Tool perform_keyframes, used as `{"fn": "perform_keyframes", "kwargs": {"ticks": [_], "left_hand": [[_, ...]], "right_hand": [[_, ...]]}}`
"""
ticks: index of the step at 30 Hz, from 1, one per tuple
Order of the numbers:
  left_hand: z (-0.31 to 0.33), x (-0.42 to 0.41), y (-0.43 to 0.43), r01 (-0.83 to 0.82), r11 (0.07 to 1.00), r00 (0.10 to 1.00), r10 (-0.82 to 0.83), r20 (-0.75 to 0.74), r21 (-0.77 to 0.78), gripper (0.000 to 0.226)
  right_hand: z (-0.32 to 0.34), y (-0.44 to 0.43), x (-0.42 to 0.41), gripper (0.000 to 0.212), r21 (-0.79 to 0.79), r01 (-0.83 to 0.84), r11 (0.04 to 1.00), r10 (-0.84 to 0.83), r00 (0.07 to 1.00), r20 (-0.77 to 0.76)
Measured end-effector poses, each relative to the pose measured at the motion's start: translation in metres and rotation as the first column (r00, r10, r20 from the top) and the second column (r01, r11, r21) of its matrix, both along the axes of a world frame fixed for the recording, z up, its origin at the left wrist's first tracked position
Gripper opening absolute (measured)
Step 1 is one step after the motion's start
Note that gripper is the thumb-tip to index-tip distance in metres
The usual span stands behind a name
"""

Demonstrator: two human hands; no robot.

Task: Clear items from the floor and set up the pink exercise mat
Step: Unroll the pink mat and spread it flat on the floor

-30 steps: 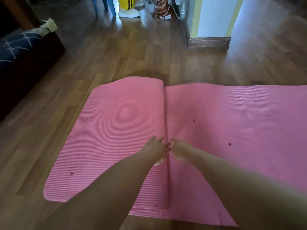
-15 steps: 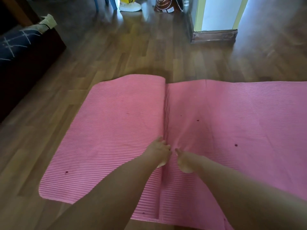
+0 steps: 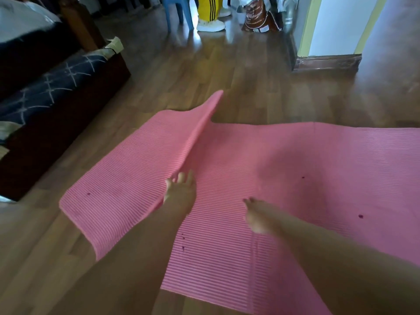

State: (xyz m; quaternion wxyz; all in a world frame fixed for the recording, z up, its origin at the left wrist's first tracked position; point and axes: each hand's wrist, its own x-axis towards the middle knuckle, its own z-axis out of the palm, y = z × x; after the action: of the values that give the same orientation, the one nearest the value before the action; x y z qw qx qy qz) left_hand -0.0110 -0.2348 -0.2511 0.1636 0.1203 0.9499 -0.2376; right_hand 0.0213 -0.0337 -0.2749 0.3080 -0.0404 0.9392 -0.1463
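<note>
On pink mat, outstretched left hand

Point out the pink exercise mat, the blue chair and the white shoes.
pink exercise mat (image 3: pixel 284 160): head view, flat ribbed middle.
blue chair (image 3: pixel 179 10): head view, its legs.
white shoes (image 3: pixel 210 25): head view, nearer shoe's side.

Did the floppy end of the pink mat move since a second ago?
Yes. The folded flap of the pink mat has lifted off the part beneath and is swinging open leftward, toward the dark sofa, pushed by the left hand.
</note>
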Motion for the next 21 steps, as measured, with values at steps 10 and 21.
{"fn": "perform_keyframes", "kwargs": {"ticks": [10,21], "left_hand": [[-0.016,-0.012,-0.07,-0.358,0.914,0.933,0.342,0.114,0.189,0.052],[-0.03,-0.002,-0.104,-0.431,0.767,0.867,0.498,-0.017,0.474,0.088]], "right_hand": [[0.032,-0.092,-0.022,0.055,-0.11,-0.197,0.974,0.187,0.978,-0.092],[0.031,-0.116,-0.016,0.06,-0.118,-0.212,0.97,0.21,0.977,-0.025]]}}
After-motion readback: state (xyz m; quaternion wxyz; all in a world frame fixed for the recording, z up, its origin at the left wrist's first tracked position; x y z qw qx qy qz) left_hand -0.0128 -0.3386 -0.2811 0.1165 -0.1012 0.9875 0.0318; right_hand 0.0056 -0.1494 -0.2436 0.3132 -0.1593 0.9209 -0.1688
